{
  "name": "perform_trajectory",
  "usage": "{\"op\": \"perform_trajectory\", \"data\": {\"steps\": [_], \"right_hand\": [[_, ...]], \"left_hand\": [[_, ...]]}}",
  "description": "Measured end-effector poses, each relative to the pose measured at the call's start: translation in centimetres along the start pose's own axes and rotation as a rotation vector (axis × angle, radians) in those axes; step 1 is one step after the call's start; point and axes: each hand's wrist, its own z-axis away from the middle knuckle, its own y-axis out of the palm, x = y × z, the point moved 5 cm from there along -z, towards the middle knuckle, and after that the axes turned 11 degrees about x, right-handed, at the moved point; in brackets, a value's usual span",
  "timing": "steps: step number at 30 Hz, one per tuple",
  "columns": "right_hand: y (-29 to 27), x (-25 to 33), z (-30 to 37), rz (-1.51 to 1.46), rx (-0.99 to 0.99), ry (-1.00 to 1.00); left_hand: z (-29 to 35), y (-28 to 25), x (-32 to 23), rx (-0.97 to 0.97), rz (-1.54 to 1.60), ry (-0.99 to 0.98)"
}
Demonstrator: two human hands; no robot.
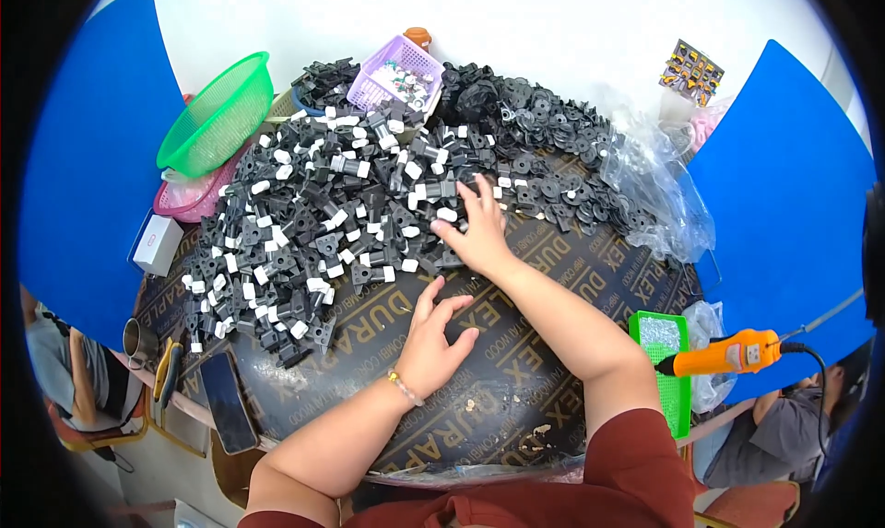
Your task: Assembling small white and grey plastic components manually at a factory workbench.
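Observation:
A big heap of black plastic parts with white caps (318,219) covers the far and left side of the dark table (544,362). My right hand (479,238) reaches to the heap's right edge, fingers spread over the nearest parts; whether the fingertips touch one I cannot tell. Nearer to me, my left hand (435,344) hovers over bare tabletop with its fingers apart and nothing in them. A beaded bracelet (406,389) circles that wrist. Flat black plastic pieces (548,123) without white caps lie heaped beyond my right hand.
A purple basket (373,76) of small parts stands behind the heap, a green basket (217,113) at far left. An orange electric screwdriver (728,353) hangs over a green tray (682,408) at right. A phone (229,404) lies at left; clear plastic bags (659,196) at right.

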Motion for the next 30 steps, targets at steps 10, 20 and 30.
{"op": "perform_trajectory", "data": {"steps": [10, 20, 30], "right_hand": [[-4.1, 4.8, -0.2, -0.128, -0.245, -0.430], [-1.7, -6.0, -5.4, 0.401, 0.343, 0.147], [0.2, -0.1, 3.2, 0.240, 0.260, 0.072]], "left_hand": [[0.4, -0.4, 0.4, -0.024, -0.028, -0.014], [0.3, -1.0, -0.7, -0.055, -0.379, -0.002], [0.5, -2.8, -2.1, -0.088, -0.646, -0.157]]}}
